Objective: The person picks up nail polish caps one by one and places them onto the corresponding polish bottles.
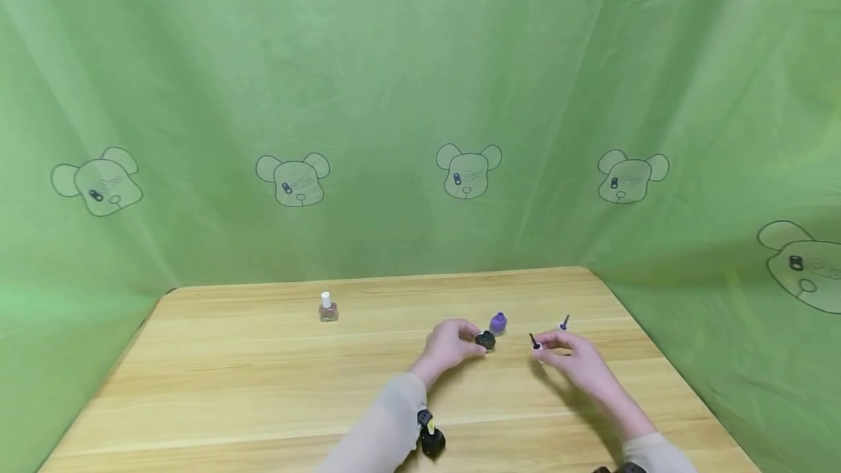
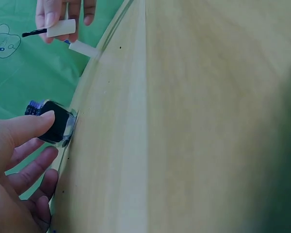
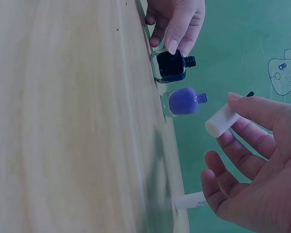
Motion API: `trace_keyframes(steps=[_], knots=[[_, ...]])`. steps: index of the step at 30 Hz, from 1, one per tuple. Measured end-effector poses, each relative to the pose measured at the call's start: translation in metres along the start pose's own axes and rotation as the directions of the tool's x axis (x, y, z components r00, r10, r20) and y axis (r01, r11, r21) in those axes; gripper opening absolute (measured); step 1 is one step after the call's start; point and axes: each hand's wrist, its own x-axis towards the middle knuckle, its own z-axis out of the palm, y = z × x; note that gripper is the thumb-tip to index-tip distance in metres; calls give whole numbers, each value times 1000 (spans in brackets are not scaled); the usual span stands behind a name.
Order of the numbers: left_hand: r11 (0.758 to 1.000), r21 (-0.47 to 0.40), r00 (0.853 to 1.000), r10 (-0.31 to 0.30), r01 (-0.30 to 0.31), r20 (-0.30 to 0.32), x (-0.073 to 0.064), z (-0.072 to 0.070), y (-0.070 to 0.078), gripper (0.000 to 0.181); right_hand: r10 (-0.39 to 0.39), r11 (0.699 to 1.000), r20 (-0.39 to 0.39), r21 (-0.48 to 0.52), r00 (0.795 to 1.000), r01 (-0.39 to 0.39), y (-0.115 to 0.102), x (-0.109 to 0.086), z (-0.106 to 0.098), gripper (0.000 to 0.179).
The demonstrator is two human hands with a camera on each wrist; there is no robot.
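My left hand (image 1: 449, 345) grips an uncapped bottle of black nail polish (image 3: 170, 65) that stands on the table, thumb on one side of the glass. Between the thumb and fingers of my right hand (image 1: 580, 365) is a white nail polish cap (image 3: 223, 120), its black brush (image 2: 34, 33) pointing up. Just behind the black bottle stands an open bottle of purple nail polish (image 1: 498, 324), apart from both hands. Another white cap (image 3: 189, 200) stands on the table beyond the right hand, its brush upward; the right fingers partly cover it in the right wrist view.
A capped bottle of pinkish nail polish (image 1: 328, 312) stands farther left on the wooden table (image 1: 263, 378). Behind the table and along its sides hangs a green curtain (image 1: 381, 93) with bear-head prints.
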Motion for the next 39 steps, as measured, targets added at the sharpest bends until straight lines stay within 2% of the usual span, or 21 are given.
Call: trace_keyframes(steps=[7,14,18,25,39], knots=[[998,-64,1000,-2,1,-18,-3,0,-2,22,-24,999,4,-23,1000,25,-2,6,2,34],[991,-124,999,35,-40,-39,-9,-4,-9,23,-83,996,4,-10,997,83,-7,14,7,29],[990,-136,998,39,-44,-40,-13,-10,-13,24,-98,995,17,5,995,98,-10,17,13,29],[988,-147,998,43,-50,-56,-22,-23,-22,25,-78,996,42,34,996,77,-18,20,24,30],[969,-247,996,-3,-18,-86,-40,-53,-38,25,-131,990,94,70,987,125,-39,33,49,22]])
